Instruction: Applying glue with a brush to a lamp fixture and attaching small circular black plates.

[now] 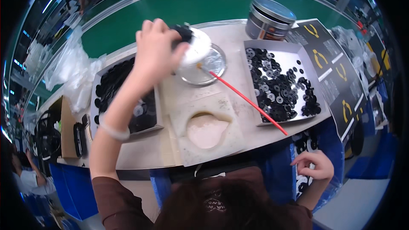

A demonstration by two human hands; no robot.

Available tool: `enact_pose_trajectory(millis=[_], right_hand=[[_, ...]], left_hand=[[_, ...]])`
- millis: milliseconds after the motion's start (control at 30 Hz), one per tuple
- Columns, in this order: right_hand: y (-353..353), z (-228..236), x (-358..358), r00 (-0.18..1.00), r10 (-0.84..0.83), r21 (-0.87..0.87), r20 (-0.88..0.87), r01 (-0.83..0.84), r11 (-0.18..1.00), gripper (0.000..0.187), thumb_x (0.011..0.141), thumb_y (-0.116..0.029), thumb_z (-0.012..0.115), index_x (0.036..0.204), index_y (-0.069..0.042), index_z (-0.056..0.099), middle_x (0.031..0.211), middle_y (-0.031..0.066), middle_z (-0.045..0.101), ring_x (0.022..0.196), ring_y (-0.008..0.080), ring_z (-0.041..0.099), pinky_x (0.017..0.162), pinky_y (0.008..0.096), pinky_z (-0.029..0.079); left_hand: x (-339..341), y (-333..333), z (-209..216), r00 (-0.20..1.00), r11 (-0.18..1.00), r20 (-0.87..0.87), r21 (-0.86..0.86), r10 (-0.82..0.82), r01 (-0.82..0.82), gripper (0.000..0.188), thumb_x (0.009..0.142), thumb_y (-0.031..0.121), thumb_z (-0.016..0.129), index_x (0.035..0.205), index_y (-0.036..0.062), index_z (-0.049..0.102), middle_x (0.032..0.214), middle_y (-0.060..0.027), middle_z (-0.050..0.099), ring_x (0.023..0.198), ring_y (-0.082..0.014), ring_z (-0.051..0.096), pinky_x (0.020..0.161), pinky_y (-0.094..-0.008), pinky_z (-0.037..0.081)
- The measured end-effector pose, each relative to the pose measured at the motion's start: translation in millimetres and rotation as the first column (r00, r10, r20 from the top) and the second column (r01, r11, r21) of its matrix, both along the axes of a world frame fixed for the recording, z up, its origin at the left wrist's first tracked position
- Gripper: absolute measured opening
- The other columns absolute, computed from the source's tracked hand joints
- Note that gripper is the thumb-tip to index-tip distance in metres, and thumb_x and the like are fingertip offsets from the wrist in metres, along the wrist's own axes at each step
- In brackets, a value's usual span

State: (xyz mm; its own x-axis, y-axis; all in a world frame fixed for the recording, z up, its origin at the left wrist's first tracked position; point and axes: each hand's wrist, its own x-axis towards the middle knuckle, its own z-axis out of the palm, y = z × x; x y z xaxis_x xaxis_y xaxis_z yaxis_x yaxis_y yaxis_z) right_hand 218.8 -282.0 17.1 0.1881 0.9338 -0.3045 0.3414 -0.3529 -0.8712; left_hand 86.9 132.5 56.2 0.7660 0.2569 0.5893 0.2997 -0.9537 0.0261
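My left hand (155, 53) is raised over the far middle of the table. Its fingers are closed on a black piece (184, 33), partly hidden by the hand. A round white disc (197, 47) sits against this piece; whether they are joined I cannot tell. Below them lies a round silvery dish (213, 66). A red-handled brush (249, 101) rests with its tip over the dish and its handle slanting toward me. Beyond the table's near right edge, my right hand (316, 165) hangs with loosely curled, parted fingers and nothing visible in them, beside a blue lined bin (336, 162).
A tray (158, 121) of black discs stands left; another tray (315, 66) holds black and grey rings at right. Between them lies a pale block (232, 138) with a rounded cutout. A tin can (269, 19), printed sheets (336, 76) and clear plastic bags (70, 66) lie around.
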Motion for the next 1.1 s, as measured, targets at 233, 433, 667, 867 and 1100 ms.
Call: enact_pose_trajectory(millis=[233,433,667,867,1100], right_hand=[[-57,-94,4,0.883,-0.300,-0.323,-0.362,0.183,0.928,0.022,0.087,-0.017,0.052,0.088,0.003,0.061,0.068,0.0079,0.063,0.057,0.0127,0.061,0.051,0.0220,0.047],[-130,-201,12,0.404,-0.808,-0.364,-0.429,0.741,0.564,0.031,0.088,-0.029,0.050,0.076,-0.002,0.061,0.058,0.0055,0.061,0.046,0.0100,0.056,0.039,0.0171,0.038],[-137,-280,44,-0.229,-0.955,-0.478,-0.187,0.871,-0.115,0.027,0.081,-0.026,0.058,0.098,-0.005,0.056,0.084,0.0048,0.059,0.078,0.0157,0.058,0.060,0.0326,0.050],[-185,-365,76,-0.596,-0.784,-0.610,-0.173,0.690,-0.390,0.043,0.079,-0.024,0.058,0.107,0.004,0.042,0.097,0.0161,0.048,0.089,0.0278,0.053,0.075,0.0433,0.050],[-186,-398,87,-0.757,-0.587,-0.529,-0.285,0.635,-0.563,0.036,0.082,-0.018,0.048,0.117,-0.010,0.044,0.105,0.0118,0.055,0.098,0.0298,0.054,0.077,0.0417,0.049]], left_hand=[[65,130,-36,0.879,0.865,-0.146,0.311,0.453,-0.394,0.025,0.071,0.032,0.063,0.083,0.0111,0.069,0.091,-0.0099,0.053,0.093,-0.0271,0.049,0.072,-0.0398,0.042],[53,229,-65,0.757,0.531,0.067,0.672,0.650,-0.516,0.015,0.077,0.020,0.050,0.073,0.0113,0.062,0.087,-0.0023,0.057,0.090,-0.0219,0.053,0.072,-0.0386,0.041],[67,169,-22,0.618,0.654,-0.232,0.388,0.751,-0.650,0.040,0.077,0.042,0.056,0.108,0.0162,0.057,0.115,-0.0060,0.053,0.110,-0.0276,0.046,0.086,-0.0490,0.036],[-12,85,10,0.988,0.977,-0.109,-0.174,0.109,-0.127,0.032,0.087,0.024,0.056,0.112,0.0035,0.055,0.086,-0.0032,0.054,0.081,-0.0132,0.047,0.075,-0.0274,0.037],[-101,-46,24,0.982,0.880,-0.168,-0.449,0.088,-0.156,0.032,0.082,0.006,0.056,0.113,-0.0008,0.052,0.089,-0.0059,0.053,0.084,-0.0147,0.048,0.077,-0.0265,0.039]])
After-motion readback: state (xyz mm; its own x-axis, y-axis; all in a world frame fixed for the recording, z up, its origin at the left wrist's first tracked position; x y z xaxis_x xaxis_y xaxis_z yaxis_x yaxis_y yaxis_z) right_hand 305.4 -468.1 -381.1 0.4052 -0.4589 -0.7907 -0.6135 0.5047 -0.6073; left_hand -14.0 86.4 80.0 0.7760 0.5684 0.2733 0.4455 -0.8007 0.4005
